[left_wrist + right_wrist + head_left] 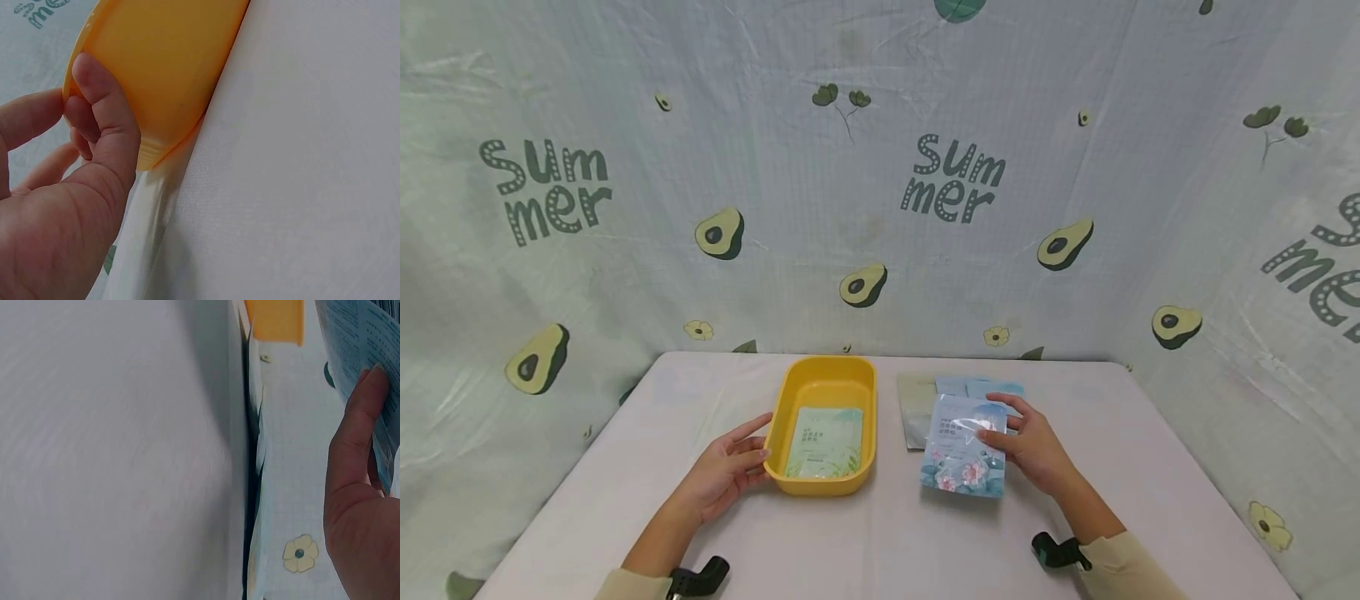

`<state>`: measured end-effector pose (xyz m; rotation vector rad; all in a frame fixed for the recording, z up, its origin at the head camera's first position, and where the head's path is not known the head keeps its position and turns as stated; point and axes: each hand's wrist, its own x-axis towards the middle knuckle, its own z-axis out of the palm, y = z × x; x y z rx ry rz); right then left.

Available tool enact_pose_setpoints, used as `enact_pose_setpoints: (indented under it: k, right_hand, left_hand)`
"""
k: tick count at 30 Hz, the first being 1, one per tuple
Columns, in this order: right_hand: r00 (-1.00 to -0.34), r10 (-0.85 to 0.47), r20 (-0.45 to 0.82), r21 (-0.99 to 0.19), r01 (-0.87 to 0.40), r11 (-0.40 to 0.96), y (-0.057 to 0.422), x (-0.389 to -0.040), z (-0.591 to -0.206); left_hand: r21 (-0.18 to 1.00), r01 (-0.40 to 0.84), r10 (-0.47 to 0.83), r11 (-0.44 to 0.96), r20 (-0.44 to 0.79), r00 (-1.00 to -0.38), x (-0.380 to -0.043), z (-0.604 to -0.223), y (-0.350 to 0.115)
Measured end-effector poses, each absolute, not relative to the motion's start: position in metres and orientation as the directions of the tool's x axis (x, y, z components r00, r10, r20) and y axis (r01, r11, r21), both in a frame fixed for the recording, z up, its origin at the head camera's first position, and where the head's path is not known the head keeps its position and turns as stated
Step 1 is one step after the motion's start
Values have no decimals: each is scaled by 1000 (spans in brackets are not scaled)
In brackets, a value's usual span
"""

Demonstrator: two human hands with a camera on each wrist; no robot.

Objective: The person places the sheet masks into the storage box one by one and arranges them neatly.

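A yellow plastic tray point(790, 375) stands left of the table's middle, a pale green sachet point(826, 442) lying flat in it. My left hand point(730, 471) holds the tray's left side, thumb and fingers at the rim; in the left wrist view the hand point(81, 162) meets the outer wall point(169, 69). To the right, my right hand point(1030, 442) pinches the right edge of a blue flower-printed sachet point(962, 450), lifted just above the table. The right wrist view catches the sachet's printed back point(350, 337) beside the thumb; the other fingers are mostly hidden.
Behind the held sachet lie a silvery-grey sachet point(916, 408) and light-blue sachets point(992, 387), partly covered. A white cloth covers the table point(880, 542). Printed cloth walls point(790, 183) with avocados rise behind it and at the sides.
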<state>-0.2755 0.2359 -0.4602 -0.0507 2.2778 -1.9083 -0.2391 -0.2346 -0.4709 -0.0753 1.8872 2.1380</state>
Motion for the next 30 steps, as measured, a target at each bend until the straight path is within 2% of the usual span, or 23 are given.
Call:
enact_pose_setpoints:
  k: [15,23,30]
  right_hand:
    - [-977,-188,-100,-994,87,71,203,-279,-460]
    - [-970,-235,-56,-998,56,7,186,-285,-461]
    - [-963,-263,-59,-998,59,9,170,-289,-459]
  left_hand:
    - [961,-258,166,-98,-239,-957,-238,-472,-234]
    - [961,-253,179,-112,-231,-956,-238,-470,-234]
    - [961,-248,195,-123,-222,-955,-237,-470,-235]
